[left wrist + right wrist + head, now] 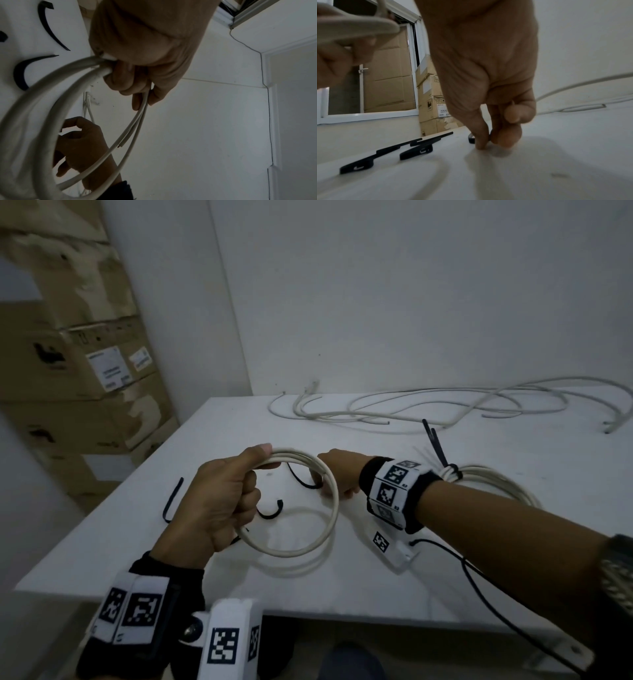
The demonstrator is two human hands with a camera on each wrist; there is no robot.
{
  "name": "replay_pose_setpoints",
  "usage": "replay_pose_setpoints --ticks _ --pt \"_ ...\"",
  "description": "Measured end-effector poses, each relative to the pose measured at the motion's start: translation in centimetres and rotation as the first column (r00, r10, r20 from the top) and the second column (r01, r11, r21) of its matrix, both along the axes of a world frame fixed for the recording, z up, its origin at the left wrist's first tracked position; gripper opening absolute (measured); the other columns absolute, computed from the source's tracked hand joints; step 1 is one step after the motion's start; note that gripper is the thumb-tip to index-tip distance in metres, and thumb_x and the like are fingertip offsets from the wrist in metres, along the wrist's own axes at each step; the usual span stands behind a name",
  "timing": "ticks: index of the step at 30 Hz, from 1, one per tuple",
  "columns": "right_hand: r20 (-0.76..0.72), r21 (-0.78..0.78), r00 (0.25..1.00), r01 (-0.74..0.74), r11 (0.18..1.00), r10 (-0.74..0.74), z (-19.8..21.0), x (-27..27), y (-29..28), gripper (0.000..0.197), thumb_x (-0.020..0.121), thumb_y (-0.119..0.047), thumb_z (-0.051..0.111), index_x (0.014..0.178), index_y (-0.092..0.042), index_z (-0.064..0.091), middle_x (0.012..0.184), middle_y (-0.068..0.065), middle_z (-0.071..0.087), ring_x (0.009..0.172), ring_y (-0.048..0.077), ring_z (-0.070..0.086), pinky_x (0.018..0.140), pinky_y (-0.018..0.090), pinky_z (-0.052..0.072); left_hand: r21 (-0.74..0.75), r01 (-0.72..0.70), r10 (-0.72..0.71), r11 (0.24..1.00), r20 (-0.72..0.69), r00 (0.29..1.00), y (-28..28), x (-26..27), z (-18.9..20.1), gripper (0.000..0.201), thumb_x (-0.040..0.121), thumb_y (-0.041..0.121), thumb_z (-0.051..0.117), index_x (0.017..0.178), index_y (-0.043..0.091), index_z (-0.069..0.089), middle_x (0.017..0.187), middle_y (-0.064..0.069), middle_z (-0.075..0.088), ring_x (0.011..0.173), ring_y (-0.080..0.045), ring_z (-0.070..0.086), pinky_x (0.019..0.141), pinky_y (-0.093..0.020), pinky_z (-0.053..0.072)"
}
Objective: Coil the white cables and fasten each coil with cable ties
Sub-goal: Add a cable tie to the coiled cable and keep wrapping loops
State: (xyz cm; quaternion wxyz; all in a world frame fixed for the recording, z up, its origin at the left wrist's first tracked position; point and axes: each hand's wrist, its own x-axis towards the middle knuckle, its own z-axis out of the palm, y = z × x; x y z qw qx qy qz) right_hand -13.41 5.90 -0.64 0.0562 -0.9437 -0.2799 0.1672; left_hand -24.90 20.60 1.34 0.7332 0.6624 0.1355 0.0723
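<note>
White round-sheathed cable coil (308, 508) hangs over the white table (479, 542), clamped in the fisted left hand (219, 501). Right hand (488, 81) pinches a black strap tie (471, 139) flat on the tabletop. Best lift one end first, keeping the loops bunched.

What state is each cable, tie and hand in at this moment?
held coil: looped, untied, above table.
left hand: grips the held coil.
right hand: pinches a black tie on the table.
tied coil: bound, lying flat.
loose cables: uncoiled.
</note>
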Motion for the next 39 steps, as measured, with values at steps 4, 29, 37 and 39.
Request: replay_pose_setpoints --ticks 4,29,37,39 --pt "0.152 -0.043 0.987 -0.051 0.998 0.057 -0.5 -1.1 -1.7 0.021 0.092 -0.019 0.051 0.104 -0.005 0.060 0.081 0.004 0.051 0.075 0.021 0.050 0.064 0.029 0.039 -0.022 0.015 -0.015 1.000 0.006 1.000 -1.0 0.0 0.2 0.029 0.090 0.029 0.061 0.091 0.001 0.068 0.044 0.007 0.019 0.035 -0.007 0.014 0.036 -0.014 0.012" --pt "0.803 0.025 0.571 -0.316 0.948 0.170 0.6 -15.5 -22.3 0.046 0.056 -0.009 0.080 0.093 -0.024 0.056 0.073 -0.001 0.054 0.061 0.013 0.055 0.043 0.020 0.021 0.053 0.216 -0.219 0.975 0.075 0.973 -18.4 -0.4 2.1 0.034 0.094 0.035 0.057 0.066 0.016 0.056 0.046 0.006 0.024 0.036 -0.008 0.018 0.039 -0.016 0.014" --pt "0.870 0.237 0.483 -0.237 0.942 -0.097 2.0 -13.2 -22.4 0.047 0.063 -0.008 0.082 0.096 -0.017 0.050 0.075 0.003 0.049 0.063 0.014 0.039 0.042 0.019 0.023 0.146 0.293 -0.299 0.945 0.022 0.954 -21.7 -1.0 1.1 0.030 0.093 0.030 0.058 0.067 0.016 0.054 0.048 0.003 0.028 0.038 -0.010 0.021 0.038 -0.018 0.019" --pt "0.887 0.238 0.450 -0.256 0.937 -0.103 1.6 -13.4 -22.2 0.054 0.061 -0.006 0.082 0.096 -0.017 0.041 0.080 0.003 0.048 0.066 0.013 0.039 0.045 0.018 0.022 0.156 0.311 -0.320 0.938 0.038 0.947 -22.0 -1.2 0.9 0.020 0.093 0.025 0.057 0.081 0.014 0.069 0.049 0.003 0.029 0.039 -0.010 0.021 0.039 -0.019 0.019"
